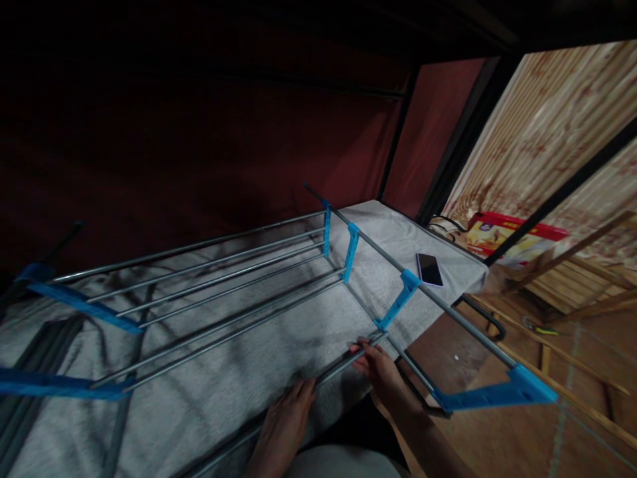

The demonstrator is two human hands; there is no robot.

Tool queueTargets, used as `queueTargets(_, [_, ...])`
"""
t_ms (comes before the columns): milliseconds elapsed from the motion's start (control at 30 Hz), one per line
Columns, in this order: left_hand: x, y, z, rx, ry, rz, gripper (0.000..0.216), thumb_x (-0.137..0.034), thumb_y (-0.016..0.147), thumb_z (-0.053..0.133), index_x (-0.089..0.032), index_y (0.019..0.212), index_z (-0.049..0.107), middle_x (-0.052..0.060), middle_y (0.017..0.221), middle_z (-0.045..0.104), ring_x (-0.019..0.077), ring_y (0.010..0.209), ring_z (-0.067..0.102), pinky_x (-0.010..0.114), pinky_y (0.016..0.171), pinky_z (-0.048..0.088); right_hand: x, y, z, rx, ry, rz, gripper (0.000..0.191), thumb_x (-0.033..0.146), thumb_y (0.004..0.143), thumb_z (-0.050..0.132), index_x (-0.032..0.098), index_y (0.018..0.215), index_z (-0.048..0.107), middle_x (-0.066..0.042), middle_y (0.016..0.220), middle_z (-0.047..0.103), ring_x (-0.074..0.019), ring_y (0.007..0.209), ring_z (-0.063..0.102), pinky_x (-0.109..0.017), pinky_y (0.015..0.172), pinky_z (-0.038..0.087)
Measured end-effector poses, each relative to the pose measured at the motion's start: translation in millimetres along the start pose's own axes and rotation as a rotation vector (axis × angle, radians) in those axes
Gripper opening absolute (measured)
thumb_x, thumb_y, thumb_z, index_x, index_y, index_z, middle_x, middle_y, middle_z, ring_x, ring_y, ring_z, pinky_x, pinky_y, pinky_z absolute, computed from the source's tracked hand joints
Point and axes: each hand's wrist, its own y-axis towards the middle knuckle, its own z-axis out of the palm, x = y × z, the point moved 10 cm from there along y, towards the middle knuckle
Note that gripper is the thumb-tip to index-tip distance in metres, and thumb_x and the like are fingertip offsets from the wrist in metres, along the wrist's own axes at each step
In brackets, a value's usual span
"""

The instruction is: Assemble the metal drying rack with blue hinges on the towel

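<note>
A rack of grey metal rods (233, 265) joined by blue plastic brackets (397, 302) lies across a grey cloth-covered surface (209, 392). My right hand (381, 368) is closed in a pinch on the end of a loose grey rod (333, 368), close to the lower end of a blue bracket. My left hand (286, 421) rests on the same rod farther along, fingers curled over it. Another blue bracket (497, 395) hangs off the long side rod at the right, beyond the surface's edge.
A black phone (429, 269) lies on the cloth near the far right corner. A red and yellow box (512, 239) sits on the floor behind it. Wooden slats (572, 279) and a dark metal frame (478, 312) stand to the right. Dark red panels back the surface.
</note>
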Motion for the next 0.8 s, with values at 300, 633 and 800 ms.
queueTargets(300, [3, -16, -8, -0.055, -0.092, 0.013, 0.049, -0.020, 0.110, 0.044, -0.031, 0.149, 0.070, 0.007, 0.139, 0.080, 0.0226, 0.122, 0.079, 0.035, 0.106, 0.061, 18, -13, -12, -0.034, -0.006, -0.060, 0.060, 0.053, 0.056, 0.106, 0.019, 0.095, 0.076, -0.007, 0.097, 0.085, -0.0250, 0.086, 0.080, -0.037, 0.081, 0.065])
queueTargets(633, [-2, -28, -40, -0.118, -0.048, -0.055, 0.048, -0.012, 0.106, 0.048, -0.032, 0.143, 0.071, 0.005, 0.136, 0.080, 0.0228, 0.122, 0.077, 0.038, 0.109, 0.059, 65, -48, 18, 0.030, 0.062, -0.171, 0.053, 0.049, 0.064, 0.106, 0.024, 0.096, 0.072, -0.002, 0.096, 0.084, -0.0178, 0.081, 0.079, -0.025, 0.071, 0.066])
queueTargets(800, [1, -33, -81, -0.140, 0.056, -0.183, 0.047, -0.004, 0.101, 0.047, -0.028, 0.132, 0.075, 0.006, 0.129, 0.080, 0.0248, 0.120, 0.075, 0.044, 0.114, 0.054, 62, -43, 19, 0.061, 0.012, -0.188, 0.048, 0.051, 0.071, 0.100, 0.026, 0.101, 0.072, -0.004, 0.103, 0.083, -0.0212, 0.099, 0.082, -0.029, 0.087, 0.070])
